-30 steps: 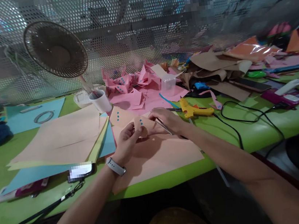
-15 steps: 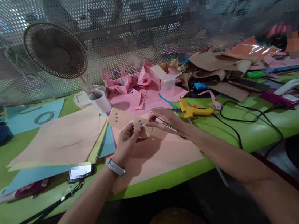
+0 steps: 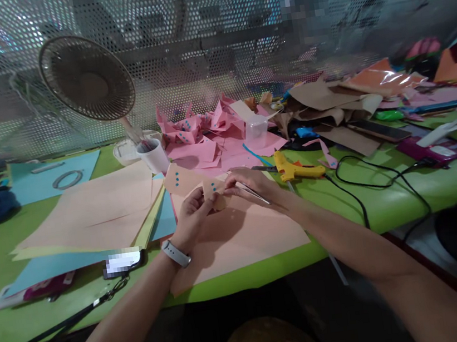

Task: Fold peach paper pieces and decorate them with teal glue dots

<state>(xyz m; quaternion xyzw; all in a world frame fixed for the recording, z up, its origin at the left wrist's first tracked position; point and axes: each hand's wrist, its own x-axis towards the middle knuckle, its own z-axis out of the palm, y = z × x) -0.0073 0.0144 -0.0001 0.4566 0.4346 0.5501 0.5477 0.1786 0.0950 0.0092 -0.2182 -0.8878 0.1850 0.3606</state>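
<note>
Green table (image 3: pixel 404 193), paper-strewn. We pinch a peach paper piece (image 3: pixel 213 191) in our left hand (image 3: pixel 192 212); right hand (image 3: pixel 255 185) grips tweezers (image 3: pixel 253 192) beside it.

Dim indoor light, backlit glare through the mesh, edges curved, blurred.

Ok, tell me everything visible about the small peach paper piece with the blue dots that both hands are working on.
The small peach paper piece looks like thin craft paper, folded or curled, with a few small blue dots on its upper face. It is held just above a larger peach sheet on the green table. The left hand pinches it from below; the right hand, also holding thin metal tweezers, touches its right edge. Its exact fold cannot be made out.
</note>
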